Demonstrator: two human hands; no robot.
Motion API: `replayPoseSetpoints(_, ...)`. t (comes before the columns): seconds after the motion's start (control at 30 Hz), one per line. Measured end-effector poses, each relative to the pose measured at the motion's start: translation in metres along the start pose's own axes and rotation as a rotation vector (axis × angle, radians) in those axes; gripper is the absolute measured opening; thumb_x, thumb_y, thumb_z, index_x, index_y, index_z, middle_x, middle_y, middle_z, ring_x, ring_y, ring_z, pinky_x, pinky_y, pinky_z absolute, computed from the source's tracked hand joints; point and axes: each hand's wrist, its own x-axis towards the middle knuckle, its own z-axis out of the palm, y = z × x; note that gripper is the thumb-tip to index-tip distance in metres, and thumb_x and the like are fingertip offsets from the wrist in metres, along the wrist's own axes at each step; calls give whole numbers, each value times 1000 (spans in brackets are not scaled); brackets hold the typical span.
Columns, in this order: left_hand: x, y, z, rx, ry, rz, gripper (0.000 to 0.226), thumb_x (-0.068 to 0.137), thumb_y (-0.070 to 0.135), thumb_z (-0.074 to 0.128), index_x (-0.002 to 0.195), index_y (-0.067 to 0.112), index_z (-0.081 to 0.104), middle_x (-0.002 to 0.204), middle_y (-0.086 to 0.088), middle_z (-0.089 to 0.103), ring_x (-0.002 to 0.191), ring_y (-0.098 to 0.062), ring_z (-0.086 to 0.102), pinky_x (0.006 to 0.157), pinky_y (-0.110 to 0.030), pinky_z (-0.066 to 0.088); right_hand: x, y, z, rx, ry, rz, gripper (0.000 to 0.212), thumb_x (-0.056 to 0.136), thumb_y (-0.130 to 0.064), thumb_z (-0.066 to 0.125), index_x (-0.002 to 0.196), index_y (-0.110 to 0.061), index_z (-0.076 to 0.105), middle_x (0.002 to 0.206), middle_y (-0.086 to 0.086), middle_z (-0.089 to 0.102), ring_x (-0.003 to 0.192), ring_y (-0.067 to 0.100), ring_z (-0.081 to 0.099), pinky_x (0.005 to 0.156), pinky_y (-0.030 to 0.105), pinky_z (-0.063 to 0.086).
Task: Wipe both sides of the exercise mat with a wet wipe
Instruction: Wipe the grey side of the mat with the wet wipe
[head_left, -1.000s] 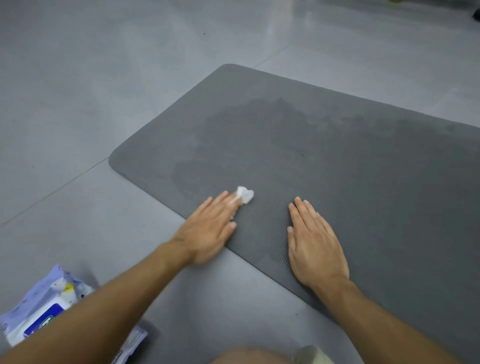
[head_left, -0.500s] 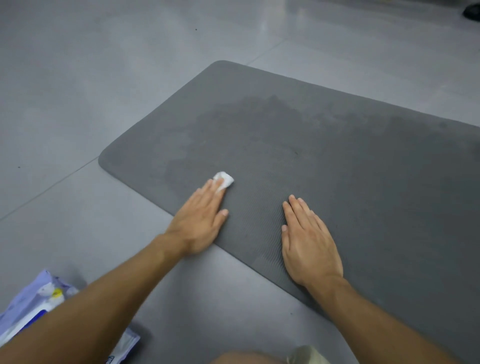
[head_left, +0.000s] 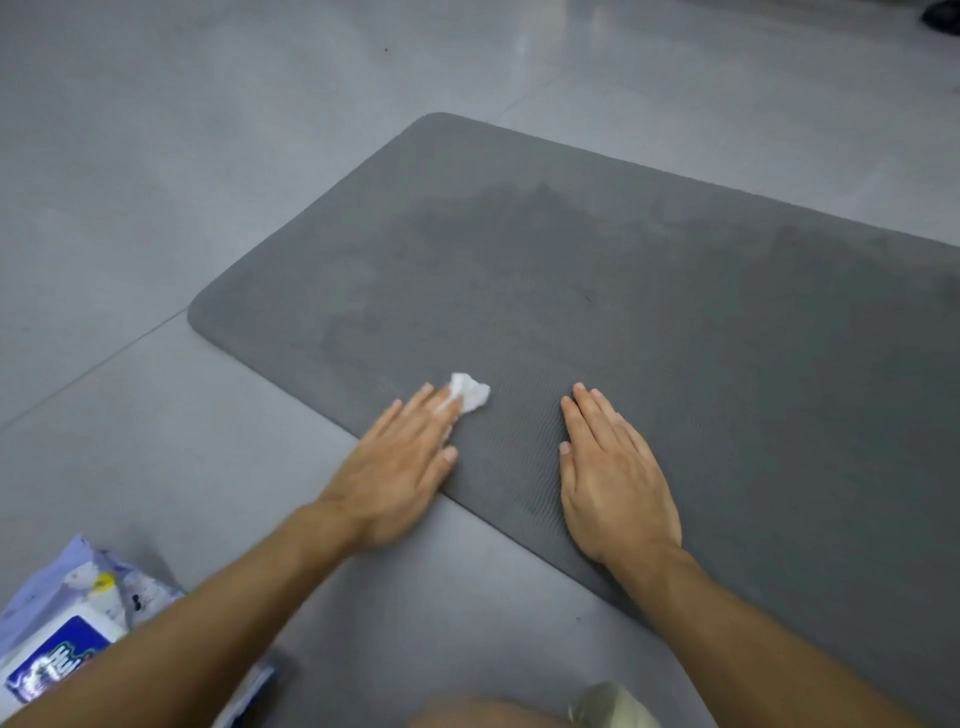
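Mat status: grey exercise mat (head_left: 675, 312) lies flat on floor (head_left: 156, 156); work is at the near long edge, toward the left end. Wet wipe (head_left: 470, 397), a crumpled white wad, sits on the mat just inside that edge, under the fingertips of the left hand (head_left: 395, 467). L grip: fingers straight, pressing the wipe flat, not curled round it; part of the wad sticks out past the tips. Right hand (head_left: 613, 478) is palm-down on the mat to the right, apart from the wipe. R grip: flat and wide, holding nothing; judged to be pinning the mat.

Step in hand, as judged: wiping top face, near-edge strip. Darker damp patch (head_left: 519, 234) across mid mat suggests that area is done; the lighter margin at the left end looks dry. Underside not yet reached.

Recommendations: spread the wad out for more contact per pass; press w/ whole fingers, not tips only; overlap strokes out to the rim, incl. the rounded corner. Wipe is small vs. mat, so a fresh one before the flip seems advisable.

Surface/room: ribbed foam near the hands, likely to drag on the tissue. Floor is large grey glossy tiles, joint lines visible, glare at top. Wipes pack (head_left: 62, 639), purple-white w/ blue label, lies lower left, partly behind the L forearm. Dark object (head_left: 943, 15) at top-right corner, unidentifiable.
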Motion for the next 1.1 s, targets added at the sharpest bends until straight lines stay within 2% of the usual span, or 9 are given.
replayPoseSetpoints(0.07,21,-31,-8,-4,26,-144,76,96,57,6,163,22,12,170,9,6,155,-4,-5,126,-31,-3,0,0,0,-6,3,4,58,105,-31,19,158,-13,31,167,0,24,154,15,18,126,32,16)
replayPoseSetpoints(0.17,62,-61,-25,-4,22,-330,65,106,48,18,163,19,10,171,4,6,158,-14,0,127,-36,1,0,0,0,0,-5,8,58,105,-32,18,159,-13,29,167,0,23,155,14,17,126,33,16)
replayPoseSetpoints(0.23,89,-63,-29,-16,15,-365,63,108,42,25,164,18,7,172,1,5,158,-16,1,127,-38,2,0,-1,0,5,-3,16,58,105,-31,19,159,-13,30,167,0,23,155,14,17,126,33,16)
replayPoseSetpoints(0.43,120,12,-11,-45,-45,34,69,105,40,28,164,19,-1,172,4,-3,157,-12,-6,129,-38,3,1,-3,-2,-3,2,18,58,104,-31,21,158,-12,30,167,1,24,154,14,18,126,33,17)
replayPoseSetpoints(0.57,72,59,4,-7,-66,273,70,104,39,29,164,19,-1,171,8,-4,156,-6,-10,127,-30,-1,2,-4,2,-12,37,128,61,102,-32,24,158,-8,29,167,7,24,154,18,20,126,36,18)
replayPoseSetpoints(0.67,27,67,6,18,-98,359,68,105,38,29,164,19,0,171,10,-5,156,-7,-9,126,-28,-3,2,-4,1,-6,64,213,62,102,-33,23,157,-7,31,166,8,25,154,20,21,126,37,18)
replayPoseSetpoints(0.77,13,38,-3,-7,-82,284,64,106,39,26,164,25,1,170,16,-5,156,-4,-7,126,-29,-1,2,-6,-1,-5,58,216,62,101,-34,24,158,-8,31,167,7,24,154,19,19,125,36,16)
replayPoseSetpoints(0.93,65,-27,-20,-82,-24,-46,73,96,58,12,163,30,7,170,15,3,156,-5,-3,128,-35,2,2,-5,1,-2,60,206,61,102,-33,26,157,-6,31,166,9,26,154,21,20,126,38,18)
replayPoseSetpoints(1.1,158,-22,-25,-79,9,-156,61,108,34,33,163,25,10,172,-3,7,158,-19,2,126,-38,3,2,-5,-1,23,42,197,61,103,-33,25,159,-7,27,168,8,20,156,20,14,126,38,16)
